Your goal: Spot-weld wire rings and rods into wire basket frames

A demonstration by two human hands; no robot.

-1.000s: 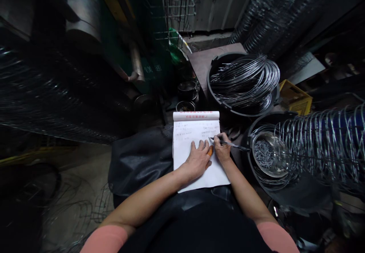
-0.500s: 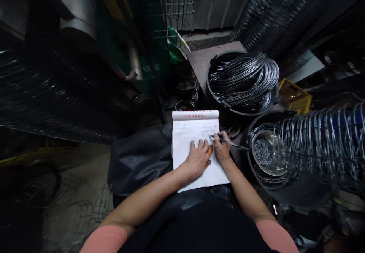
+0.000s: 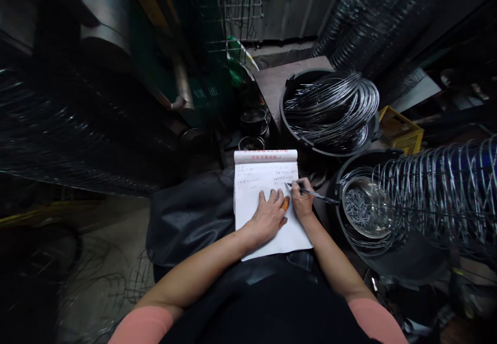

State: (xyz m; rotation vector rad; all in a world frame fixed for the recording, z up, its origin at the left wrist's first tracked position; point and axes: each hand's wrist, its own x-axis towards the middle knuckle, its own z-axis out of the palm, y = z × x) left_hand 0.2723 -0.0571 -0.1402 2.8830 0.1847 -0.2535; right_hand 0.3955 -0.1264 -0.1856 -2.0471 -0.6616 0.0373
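A white notepad (image 3: 252,204) with red print on its folded-back top rests on my lap, over a black apron (image 3: 186,220). Handwritten lines fill the upper part of its page. My left hand (image 3: 269,214) lies flat on the sheet with fingers spread; an orange-brown covering wraps one finger. At the page's right edge my right hand (image 3: 303,199) is closed around a pen (image 3: 320,196). The pen's tip touches or nearly touches the paper by the written lines, while its back end points right.
A black tub (image 3: 285,121) of coiled wire (image 3: 345,106) stands ahead on the right. Nearer, another tub (image 3: 344,220) holds a metal bowl (image 3: 384,214) of small metal pieces. Wire coils (image 3: 438,189) crowd the right side; a yellow crate (image 3: 404,132) sits behind. Dark machinery (image 3: 104,39) rises at left.
Very little differs. The pen and my right hand have shifted by a tiny amount at the same written line; my left hand keeps its place on the page.
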